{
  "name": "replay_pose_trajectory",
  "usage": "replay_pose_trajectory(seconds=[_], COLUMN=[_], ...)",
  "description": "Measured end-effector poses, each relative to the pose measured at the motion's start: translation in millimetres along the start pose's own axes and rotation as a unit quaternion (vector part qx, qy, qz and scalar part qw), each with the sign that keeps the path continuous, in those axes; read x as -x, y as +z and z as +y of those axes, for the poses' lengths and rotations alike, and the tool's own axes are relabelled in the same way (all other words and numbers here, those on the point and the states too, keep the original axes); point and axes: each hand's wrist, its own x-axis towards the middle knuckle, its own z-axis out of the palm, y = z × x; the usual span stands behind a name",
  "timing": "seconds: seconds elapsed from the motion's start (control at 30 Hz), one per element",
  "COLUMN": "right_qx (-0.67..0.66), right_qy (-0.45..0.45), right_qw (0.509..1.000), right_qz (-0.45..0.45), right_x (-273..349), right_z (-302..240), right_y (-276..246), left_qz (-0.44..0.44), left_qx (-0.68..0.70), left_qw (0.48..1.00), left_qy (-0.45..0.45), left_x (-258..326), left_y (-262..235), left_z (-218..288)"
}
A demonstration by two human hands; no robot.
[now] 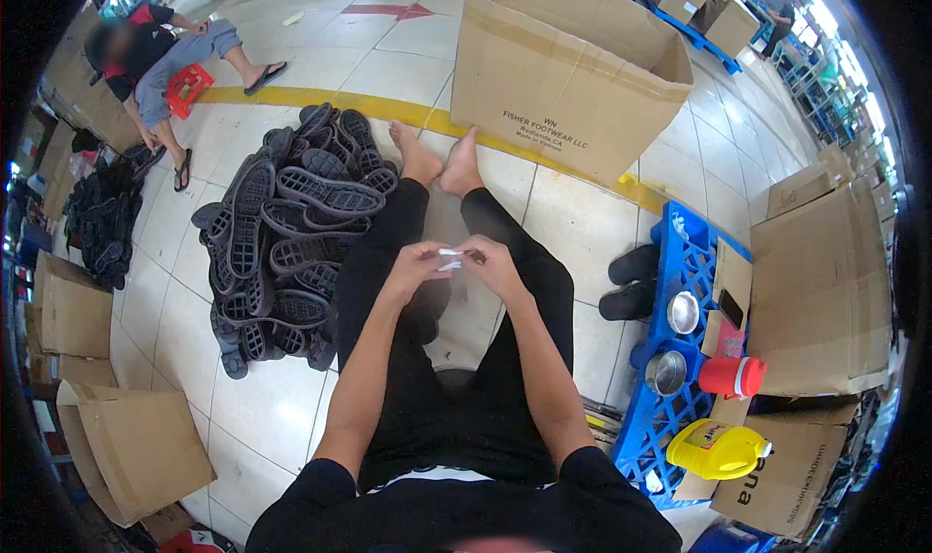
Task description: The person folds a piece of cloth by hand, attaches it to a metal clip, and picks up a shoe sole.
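I sit on the floor with both legs stretched out in black trousers, bare feet near a large open cardboard box (544, 87). My left hand (416, 265) and my right hand (493, 264) meet over my lap. Together they pinch a small white object (452, 258), thin and short, held between the fingertips of both hands. What the object is cannot be told at this size. A big heap of black rubber shoe soles (291, 233) lies on the tiles just left of my left leg.
A blue plastic pallet (680, 262) on my right carries metal bowls (667, 371), a red cup (732, 376), a yellow jug (716, 448) and cardboard boxes (820, 291). Black slippers (629, 283) lie beside it. Another person (160, 63) sits far left. Open boxes (136, 446) stand at lower left.
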Motion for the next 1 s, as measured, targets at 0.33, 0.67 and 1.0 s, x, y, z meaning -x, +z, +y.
replay_pose_trajectory(seconds=[0.33,0.67,1.0], right_qx=[0.054,0.061,-0.002], right_qy=[-0.077,-0.061,0.107], right_qw=[0.995,0.996,0.992], right_qz=[0.011,-0.030,-0.059], right_x=[1,2,2], right_z=[-5,-3,28], right_y=[-2,0,1], left_qz=[-0.014,0.015,0.007], left_qx=[-0.019,-0.019,-0.082], left_qw=[0.999,0.999,0.993], left_qy=[0.028,0.035,0.082], left_x=[0,0,-5], left_y=[-3,-2,-3], left_z=[2,-1,-6])
